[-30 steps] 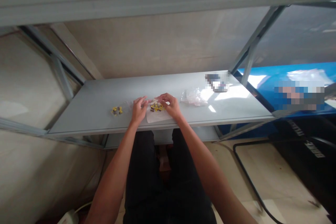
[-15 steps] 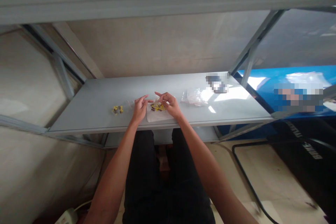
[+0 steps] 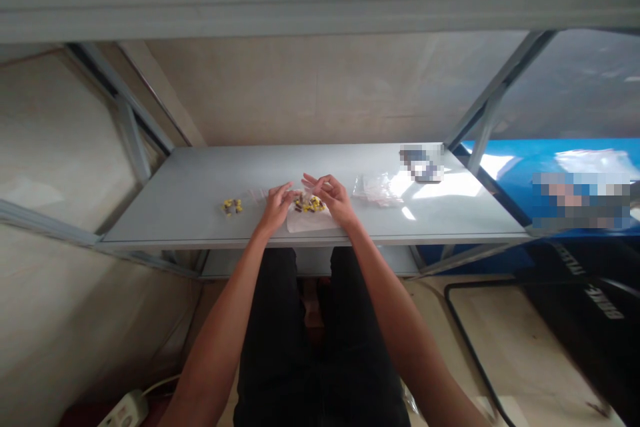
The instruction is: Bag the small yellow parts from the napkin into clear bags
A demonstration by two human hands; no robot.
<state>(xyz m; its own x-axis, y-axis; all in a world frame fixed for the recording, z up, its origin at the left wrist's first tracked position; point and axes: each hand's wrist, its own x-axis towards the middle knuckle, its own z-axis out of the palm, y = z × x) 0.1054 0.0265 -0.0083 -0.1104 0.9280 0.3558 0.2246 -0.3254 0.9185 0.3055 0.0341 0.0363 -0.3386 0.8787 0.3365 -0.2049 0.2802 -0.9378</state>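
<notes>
My left hand (image 3: 277, 205) and my right hand (image 3: 335, 198) meet over a small heap of yellow and dark parts (image 3: 309, 204) on a white sheet (image 3: 306, 221) near the front edge of a grey metal shelf (image 3: 200, 173). Both hands pinch a small clear plastic bag (image 3: 300, 190) between their fingertips, just above the heap. The bag is thin and hard to make out. A second small cluster of yellow and dark parts (image 3: 232, 206) lies to the left of my left hand.
A pile of clear plastic bags (image 3: 379, 188) lies right of my right hand. A blurred dark object (image 3: 423, 163) sits at the shelf's back right corner. Slanted metal struts (image 3: 133, 140) frame both sides. A blue surface (image 3: 520, 173) lies to the right.
The camera view has shifted a little. My fingers have closed together above the heap after being spread half a second ago.
</notes>
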